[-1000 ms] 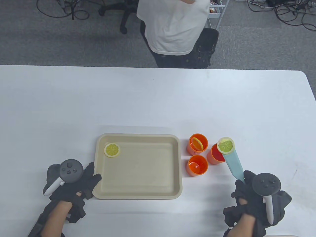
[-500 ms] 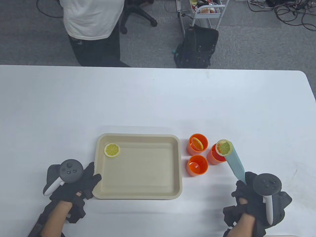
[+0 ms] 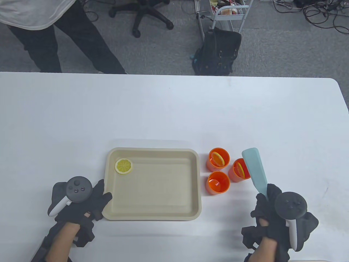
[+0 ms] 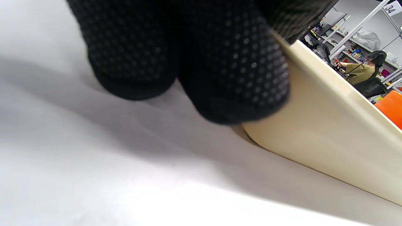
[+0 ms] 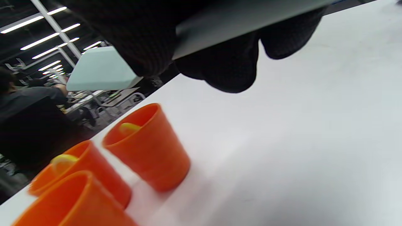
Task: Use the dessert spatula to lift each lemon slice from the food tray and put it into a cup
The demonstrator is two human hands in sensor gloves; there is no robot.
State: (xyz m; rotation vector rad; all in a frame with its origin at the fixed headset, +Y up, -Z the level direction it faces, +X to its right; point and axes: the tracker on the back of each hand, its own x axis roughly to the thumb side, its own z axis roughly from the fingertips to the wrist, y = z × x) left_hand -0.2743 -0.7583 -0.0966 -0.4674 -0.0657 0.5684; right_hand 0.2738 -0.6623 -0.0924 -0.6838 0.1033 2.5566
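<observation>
My right hand [image 3: 268, 203] grips the handle of a pale blue dessert spatula [image 3: 255, 169], whose bare blade hangs over the right orange cup [image 3: 237, 170]. A lemon slice [image 3: 241, 169] stands on edge inside that cup, seen also in the right wrist view as cup [image 5: 147, 147] with slice [image 5: 129, 127]. The far cup [image 3: 218, 159] holds another slice [image 3: 218, 158]. The near cup [image 3: 218, 182] shows no slice. One lemon slice [image 3: 124, 166] lies in the beige food tray [image 3: 154, 215] at its far left corner. My left hand [image 3: 95, 200] rests against the tray's near left corner, fingers [image 4: 232, 78] touching the tray's wall [image 4: 317, 138].
A person in dark trousers [image 3: 68, 41] stands beyond the table's far left edge. An office chair [image 3: 147, 13], a black bag [image 3: 218, 53] and a wire cart [image 3: 229, 11] stand on the floor behind. White table [image 3: 163, 109] stretches beyond the tray.
The lemon slice slid off the spatula blade into the right cup. My right hand drew slightly left and toward me. The person behind the table walked left.
</observation>
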